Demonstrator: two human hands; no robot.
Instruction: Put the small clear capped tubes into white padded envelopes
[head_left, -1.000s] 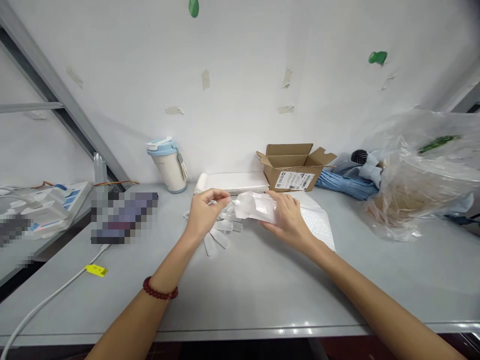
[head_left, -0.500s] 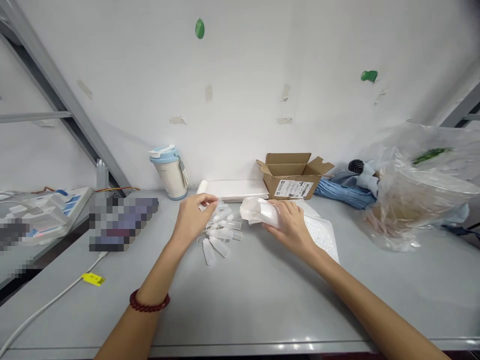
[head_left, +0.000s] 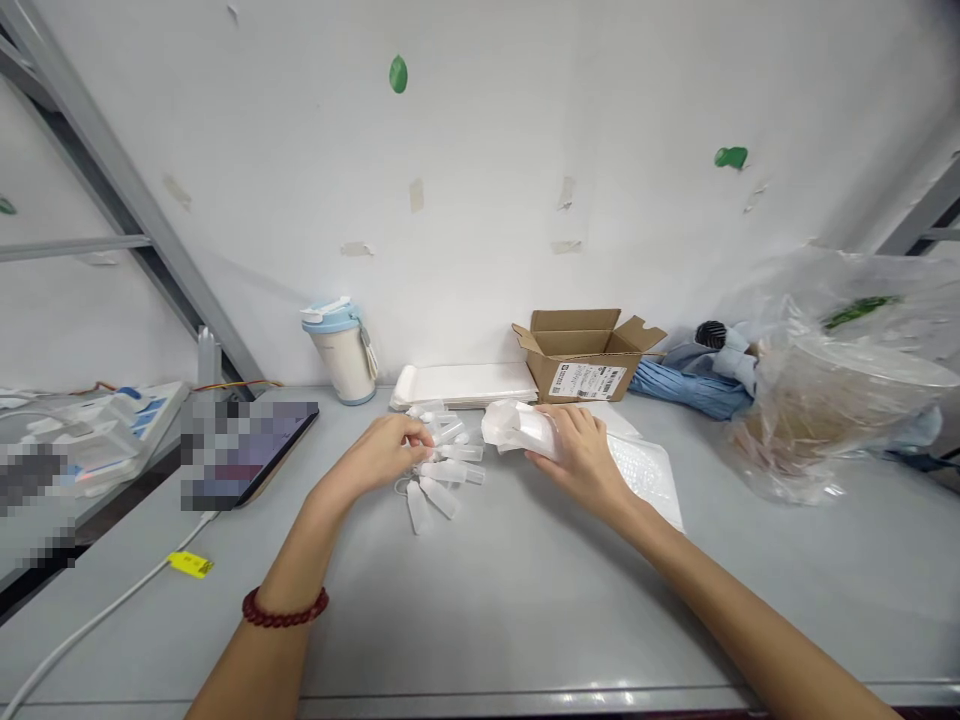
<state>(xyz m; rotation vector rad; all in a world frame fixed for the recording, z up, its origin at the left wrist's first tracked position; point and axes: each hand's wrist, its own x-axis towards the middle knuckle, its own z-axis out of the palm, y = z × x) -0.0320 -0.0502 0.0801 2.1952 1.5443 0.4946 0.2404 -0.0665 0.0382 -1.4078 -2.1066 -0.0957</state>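
The left hand (head_left: 382,455) rests on a loose pile of small clear plastic bottles (head_left: 442,465) at the middle of the grey bench (head_left: 480,610). Its fingers are curled onto the nearest bottles of the pile; whether they pinch one cannot be told from this view. The right hand (head_left: 577,455) grips a small clear plastic bag (head_left: 517,425) just right of the pile, with the bag's open mouth turned toward the bottles.

Handling, as judged from appearance:
- The bottles look light, smooth and thin-walled. They are likely to slip or roll. Take hold across the body, not at the narrow cap end.
- The bag is soft and limp. It collapses unless held near the mouth, where the right hand has it.

Surroundings:
- A sheet of bubble wrap (head_left: 645,470) lies under and to the right of the right hand.
- A stack of white trays (head_left: 469,383), an open cardboard box (head_left: 589,355) and a lidded cup (head_left: 341,350) stand along the wall behind the pile.
- A large crumpled plastic bag (head_left: 832,370) fills the right end of the bench.
- A tablet (head_left: 251,450) and a white cable (head_left: 105,620) lie to the left.

Open room is widest between the pile and the near bench edge. The pile sits well back from that edge.
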